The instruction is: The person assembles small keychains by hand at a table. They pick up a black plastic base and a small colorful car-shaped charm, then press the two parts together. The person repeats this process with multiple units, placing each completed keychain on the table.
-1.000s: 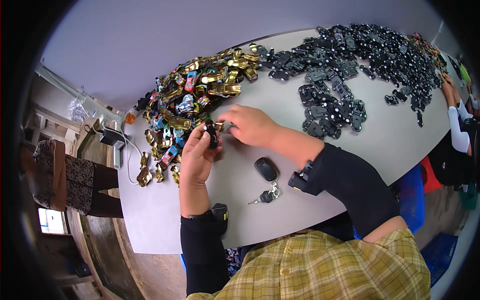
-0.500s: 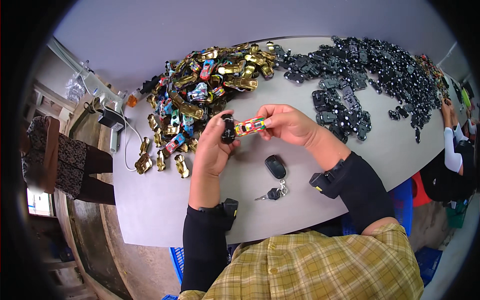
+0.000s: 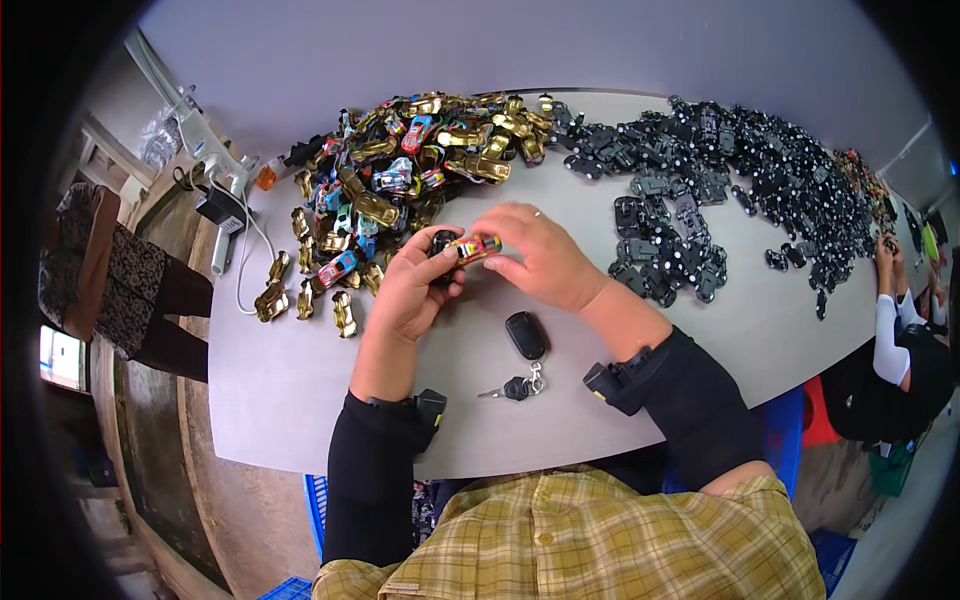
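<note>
Grey tabletop point(image 3: 300, 400), seen from above the seated person. Its near edge runs just in front of the person's chest; its left edge drops to a floor where another person stands, and its far edge meets a plain wall. The open stretch of surface lies toward the near-left corner and to the right of the forearms; the far half is crowded.

Left hand point(image 3: 415, 290) and right hand point(image 3: 535, 255) are brought together above the middle of the tabletop. Between them is a small toy car body point(image 3: 473, 247), red and yellow, pinched by the right fingertips at its right end. The left fingers are curled around a dark chassis piece point(image 3: 441, 243) that touches the car's left end. Both hands are thus closed on their parts, raised just above the surface.

Directly behind the hands, and to their left, lies a heap of coloured and gold toy car shells point(image 3: 400, 170), with stray gold shells spreading toward the left edge. To the right rear, a broad pile of black chassis parts point(image 3: 720, 190) runs toward the far right corner, where a second worker's sleeved arm point(image 3: 888, 335) reaches the tabletop. Near the person, just beside the right forearm, lie a black key fob point(image 3: 526, 335) and a bunch of keys point(image 3: 518, 386). A white power adapter with cable point(image 3: 222, 215) sits at the far left corner.
</note>
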`<state>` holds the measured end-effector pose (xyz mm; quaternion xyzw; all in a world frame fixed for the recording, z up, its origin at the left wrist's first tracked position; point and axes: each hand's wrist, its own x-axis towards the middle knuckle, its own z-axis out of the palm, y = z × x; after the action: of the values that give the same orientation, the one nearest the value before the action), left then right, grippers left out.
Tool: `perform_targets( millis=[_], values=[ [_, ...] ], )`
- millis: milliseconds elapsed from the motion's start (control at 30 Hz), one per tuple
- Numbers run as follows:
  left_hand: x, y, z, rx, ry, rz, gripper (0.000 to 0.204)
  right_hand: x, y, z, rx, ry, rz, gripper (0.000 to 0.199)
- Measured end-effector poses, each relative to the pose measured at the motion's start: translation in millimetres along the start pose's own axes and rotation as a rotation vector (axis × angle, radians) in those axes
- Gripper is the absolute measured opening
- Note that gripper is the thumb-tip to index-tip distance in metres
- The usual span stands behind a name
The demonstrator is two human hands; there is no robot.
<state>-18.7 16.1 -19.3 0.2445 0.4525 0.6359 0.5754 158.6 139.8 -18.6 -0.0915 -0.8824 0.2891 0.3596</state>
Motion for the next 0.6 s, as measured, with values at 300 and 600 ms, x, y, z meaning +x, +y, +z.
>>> perform_targets(
  millis=[300,600],
  values=[
    [5.0,-2.8,-3.1,-0.197,-0.013,0.021,0.037,2.3,-7.6,0.8,0.157,0.09,0.211,0.034],
    [-1.5,-2.5,17.1,-0.186,0.041,0.069,0.033,-3.7,-4.5,18.9,0.299,0.07,0.364,0.034]
  ],
)
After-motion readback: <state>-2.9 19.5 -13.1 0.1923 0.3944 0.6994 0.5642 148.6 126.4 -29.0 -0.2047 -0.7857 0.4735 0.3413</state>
